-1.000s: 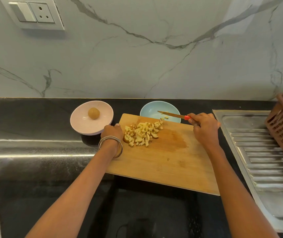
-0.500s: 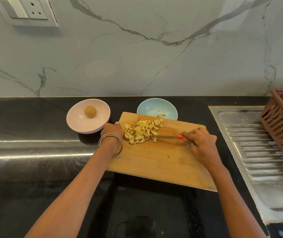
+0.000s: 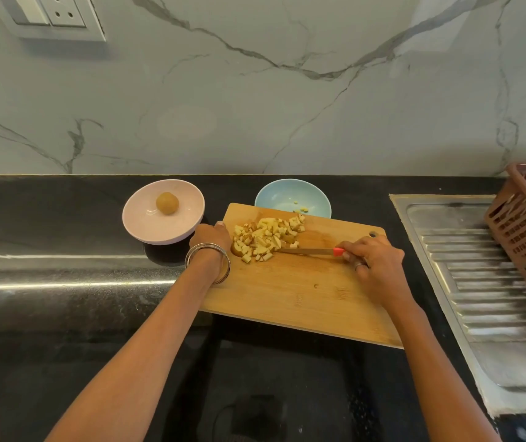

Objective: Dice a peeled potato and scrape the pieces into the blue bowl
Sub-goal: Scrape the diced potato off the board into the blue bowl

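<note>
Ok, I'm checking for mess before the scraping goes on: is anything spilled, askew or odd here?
Nothing has spilled: the diced potato sits in one pile on the cutting board, with a few bits already in the blue bowl. Only oddities: the board lies slightly askew, its near edge overhanging a drop in the counter, and some pieces look brownish.

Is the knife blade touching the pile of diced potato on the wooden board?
Touching. The head view shows the knife blade with its tip against the near edge of the diced potato pile, no board visible between them.
</note>
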